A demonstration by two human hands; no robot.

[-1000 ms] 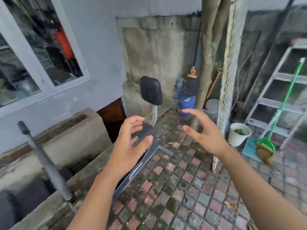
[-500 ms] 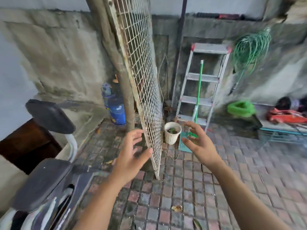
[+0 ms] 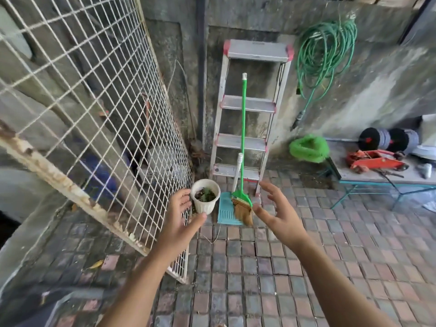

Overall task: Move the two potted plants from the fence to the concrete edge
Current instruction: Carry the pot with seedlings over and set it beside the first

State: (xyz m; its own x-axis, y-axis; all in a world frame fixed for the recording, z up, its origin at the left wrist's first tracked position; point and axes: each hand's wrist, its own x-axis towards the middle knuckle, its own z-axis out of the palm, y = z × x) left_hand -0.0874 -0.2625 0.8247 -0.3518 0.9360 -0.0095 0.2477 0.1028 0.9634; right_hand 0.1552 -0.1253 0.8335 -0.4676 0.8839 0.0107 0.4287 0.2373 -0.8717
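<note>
Both arms are out in front, palms turned toward each other, and that looks like a set-up for a two-handed scoop on the white pot [image 3: 204, 195] sitting on the brick floor [image 3: 306, 267]. The pot stands upright right at the foot of the wire fence [image 3: 99, 119], tucked against its far lower corner, a small green plant poking out of dark soil inside. Only this one pot shows; I cannot tell where the second one is.

The left hand [image 3: 180, 218] is spread wide, fingers [image 3: 181, 197] fanned and holding nothing, the thumb stretched out under the pot's base as it appears from here. In this view the fingertips overlap the pot's left wall, but the pot looks to sit farther off, so I judge there is no contact yet. The right hand [image 3: 279, 214] is also wide and empty, its fingers [image 3: 271, 190] curled loosely, well to the right of the pot, with a green broom [image 3: 243, 142] and a light blue dustpan [image 3: 226, 210] showing between hand and pot.

The broom leans on a stepladder [image 3: 247, 109] propped against the wall, out of the walking path, with a green hose [image 3: 325, 50] hanging above. So the pot lies ahead of and between the two spread hands, nearer the left, and the right will likely need to clear the broom head on the way in
</note>
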